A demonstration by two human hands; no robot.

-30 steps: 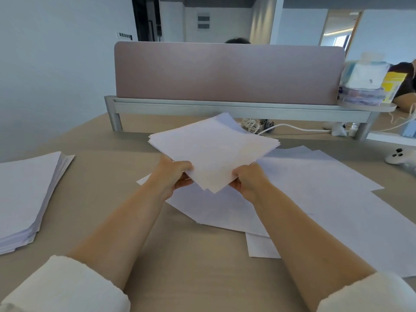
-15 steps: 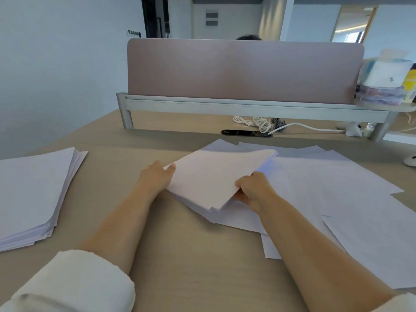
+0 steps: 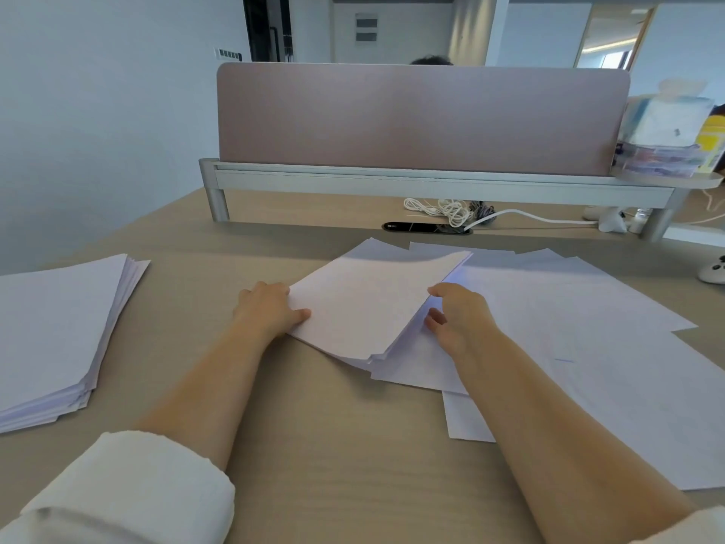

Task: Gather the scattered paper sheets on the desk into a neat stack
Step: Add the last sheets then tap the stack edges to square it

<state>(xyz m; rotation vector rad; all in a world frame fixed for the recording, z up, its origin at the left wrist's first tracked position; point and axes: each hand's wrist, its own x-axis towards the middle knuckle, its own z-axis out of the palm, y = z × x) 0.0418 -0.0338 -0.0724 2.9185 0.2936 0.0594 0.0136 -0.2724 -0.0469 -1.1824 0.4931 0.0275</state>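
Observation:
A small bundle of white sheets (image 3: pixel 365 304) lies at the middle of the desk (image 3: pixel 333 445), on top of loose sheets (image 3: pixel 569 327) that spread out to the right. My left hand (image 3: pixel 270 308) grips the bundle's left edge, thumb on top. My right hand (image 3: pixel 459 316) rests against the bundle's right edge with its fingers apart, the index fingertip touching the paper. A thicker, roughly squared stack of sheets (image 3: pixel 59 327) sits apart at the far left.
A mauve divider panel (image 3: pixel 419 115) on a metal rail closes off the back. Below it lie coiled white cables (image 3: pixel 447 208) and a black cable port (image 3: pixel 425 227). A white controller (image 3: pixel 714 268) sits at the right edge, with boxes (image 3: pixel 667 143) on the rail's right end.
The bundle came down from mid-air onto the loose sheets. My right hand let go of its near corner and moved to its right edge. My left hand stayed on the left edge.

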